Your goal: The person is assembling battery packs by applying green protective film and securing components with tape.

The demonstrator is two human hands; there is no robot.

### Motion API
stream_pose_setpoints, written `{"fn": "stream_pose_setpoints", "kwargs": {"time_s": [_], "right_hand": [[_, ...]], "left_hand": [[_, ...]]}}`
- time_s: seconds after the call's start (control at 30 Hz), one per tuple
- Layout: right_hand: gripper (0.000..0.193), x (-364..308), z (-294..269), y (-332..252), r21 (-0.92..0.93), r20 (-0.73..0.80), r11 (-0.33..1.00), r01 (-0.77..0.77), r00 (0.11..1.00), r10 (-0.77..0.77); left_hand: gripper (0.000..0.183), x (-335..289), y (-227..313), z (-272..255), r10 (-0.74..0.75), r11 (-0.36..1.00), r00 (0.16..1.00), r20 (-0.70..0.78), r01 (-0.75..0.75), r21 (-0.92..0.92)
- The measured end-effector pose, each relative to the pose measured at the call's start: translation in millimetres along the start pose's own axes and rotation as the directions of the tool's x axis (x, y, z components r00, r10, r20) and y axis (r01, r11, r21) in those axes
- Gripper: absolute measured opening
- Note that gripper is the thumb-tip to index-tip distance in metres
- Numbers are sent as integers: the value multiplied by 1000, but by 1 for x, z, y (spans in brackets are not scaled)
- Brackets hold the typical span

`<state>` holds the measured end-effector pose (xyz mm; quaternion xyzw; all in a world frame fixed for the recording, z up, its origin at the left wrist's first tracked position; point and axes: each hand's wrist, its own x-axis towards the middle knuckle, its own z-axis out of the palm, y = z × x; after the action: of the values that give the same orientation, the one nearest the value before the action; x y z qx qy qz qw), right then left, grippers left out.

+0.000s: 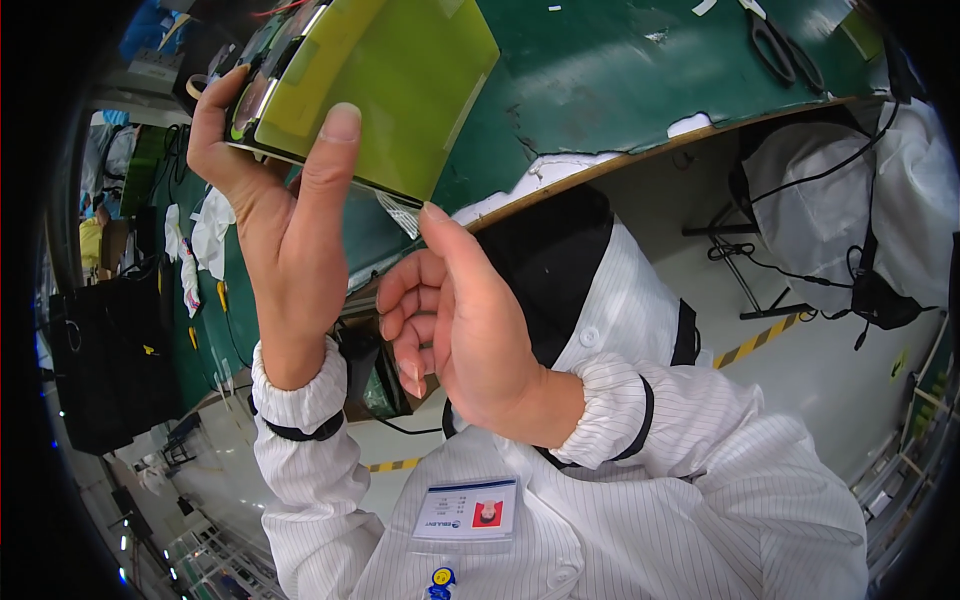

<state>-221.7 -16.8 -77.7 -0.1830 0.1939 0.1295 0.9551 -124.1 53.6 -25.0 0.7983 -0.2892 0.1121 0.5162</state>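
Observation:
My left hand [285, 215] is closed around the lower left end of a battery pack [385, 100], its thumb lying over the broad face. The pack is a tilted block with glossy yellow-green boards, clear tape, and black and silver parts along its left side. Close to its lower corner is my right hand [480, 330]. The right thumb tip touches that corner, while the other fingers curl loosely below, apart from the thumb. Between the thumb and the pack's lower edge shows a small white striped strip [400, 214]. The pack's underside is hidden.
Black-handled scissors [785, 55] lie far right on the green-covered bench [580, 95], whose front edge is torn. White cloth-like pieces [212, 232] and yellow-handled tools [221, 295] are at the left. A chair with white covers [810, 200] and hanging cables stands right.

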Motion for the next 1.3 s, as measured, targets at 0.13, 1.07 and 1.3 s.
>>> {"fn": "stream_pose_setpoints", "kwargs": {"time_s": [0.13,1.07,1.3], "right_hand": [[65,3,0,4,32,-20,999,-7,1000,8],[18,33,-30,-63,-379,903,-742,553,44,-428],[18,31,-34,-60,-333,928,-782,527,38,-370]], "left_hand": [[70,1,-1,-2,3,1000,1000,11,-3,-24],[67,5,-6,-4,120,990,992,35,-117,-75],[66,-3,33,-3,-56,992,992,114,68,-105]]}}
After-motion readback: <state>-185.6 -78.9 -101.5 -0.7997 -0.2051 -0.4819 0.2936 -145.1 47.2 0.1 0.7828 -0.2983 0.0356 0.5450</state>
